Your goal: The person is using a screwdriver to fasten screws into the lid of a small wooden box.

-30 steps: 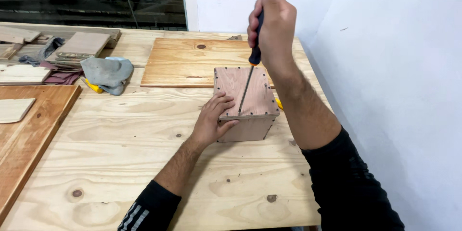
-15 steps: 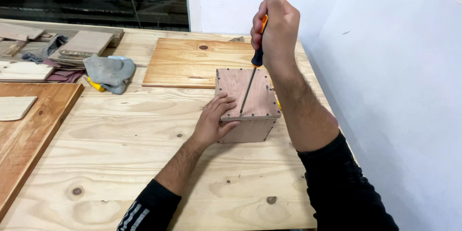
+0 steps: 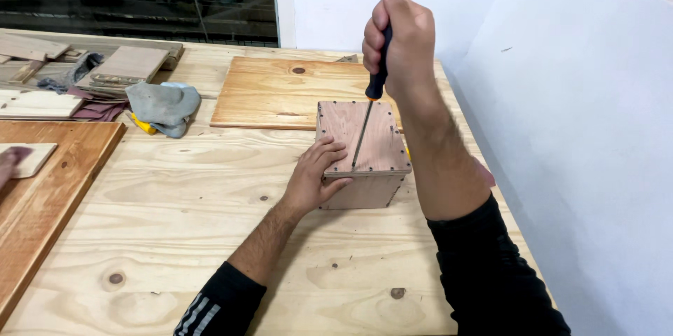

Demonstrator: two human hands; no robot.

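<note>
Nearest, left hand [image 3: 317, 176] spread flat against wooden box [image 3: 364, 154] on workbench [image 3: 175, 238]; right hand [image 3: 396, 42] fisted around screwdriver [image 3: 368, 115], tip on the lid. Farther back, loose board [image 3: 280, 94] just behind, grey cloth [image 3: 162, 105] and wood offcuts [image 3: 42, 77] off left.

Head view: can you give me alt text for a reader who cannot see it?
A right hand drives a black-handled screwdriver down into the top of a small reddish plywood box, which the left hand steadies on a pale pine workbench. A grey cloth lies further back.
</note>
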